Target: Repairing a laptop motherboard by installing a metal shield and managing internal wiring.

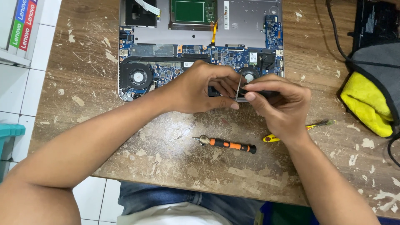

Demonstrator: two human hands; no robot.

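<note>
An opened laptop [233, 25] lies on the worn wooden table [175, 166], its blue circuit board and a round black fan [137, 77] exposed. My left hand [198, 89] and my right hand [279, 104] meet over the laptop's near edge. Together they pinch a small thin grey metal piece [240, 89] held upright between the fingertips. A second fan [250, 75] shows just behind my fingers. What lies under my hands is hidden.
An orange and black screwdriver [227, 144] lies on the table near me. A yellow-handled tool [310, 127] pokes out from under my right wrist. At the right sit a yellow cloth [366, 104] in a grey pouch and black cables [337, 41].
</note>
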